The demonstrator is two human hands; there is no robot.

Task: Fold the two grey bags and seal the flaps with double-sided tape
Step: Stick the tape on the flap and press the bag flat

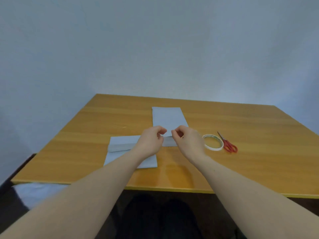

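Grey bags number two: left hand [151,141] and right hand [187,141] pinch the far bag [168,118], one tape roll [213,142] beside

A plain, office-like workroom — the signs are few: a bare pale blue-grey painted wall [155,49] behind a glossy orange-brown wooden table [259,152] with a yellow edge — over a dark floor [172,213].
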